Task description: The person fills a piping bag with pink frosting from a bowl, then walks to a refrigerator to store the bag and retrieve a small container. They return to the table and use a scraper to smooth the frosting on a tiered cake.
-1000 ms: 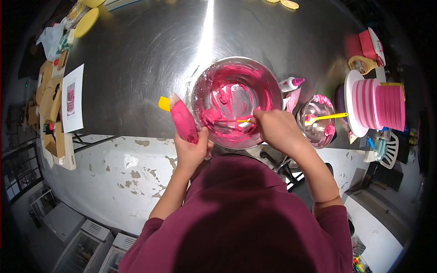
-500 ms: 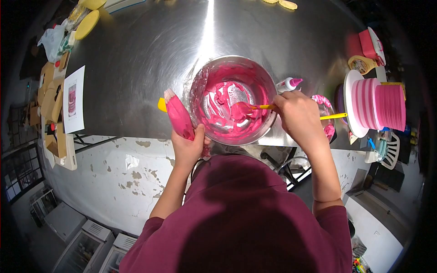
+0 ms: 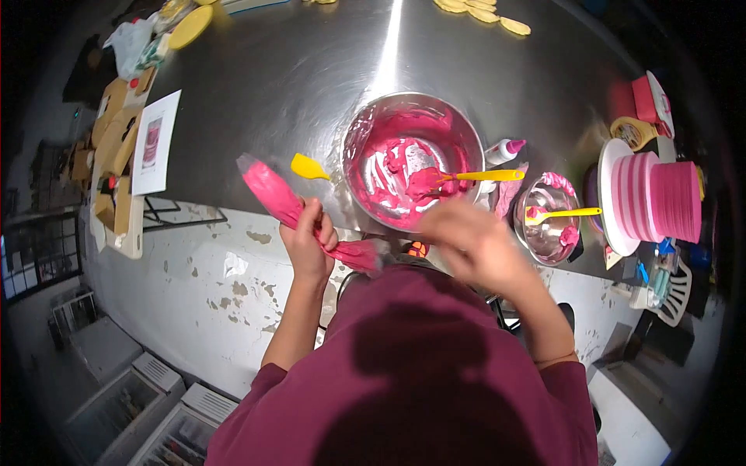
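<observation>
A piping bag with pink cream (image 3: 272, 189) is in my left hand (image 3: 309, 241), my fingers wrapped round it below its filled part; its tail hangs toward my shirt. My right hand (image 3: 475, 241) is in the air by the near right rim of the metal bowl (image 3: 475, 128), blurred, with its fingers partly bent. Pink cream smears the bowl's inside. A yellow-handled spatula (image 3: 497, 175) lies in it, its cream-covered head inside and its handle over the right rim. Left of the bowl lies a yellow scraper (image 3: 309, 166).
Right of the bowl are a small bottle (image 3: 505, 151), a glass bowl (image 3: 553, 250) with another yellow spatula (image 3: 575, 212), and a pink striped cake (image 3: 633, 196). A printed sheet (image 3: 158, 144) lies at the left. Yellow pieces (image 3: 480, 14) lie at the far edge.
My right hand has let go of the spatula and moved down toward me. My left hand has moved the piping bag away from the bowl, and the yellow scraper is more exposed.
</observation>
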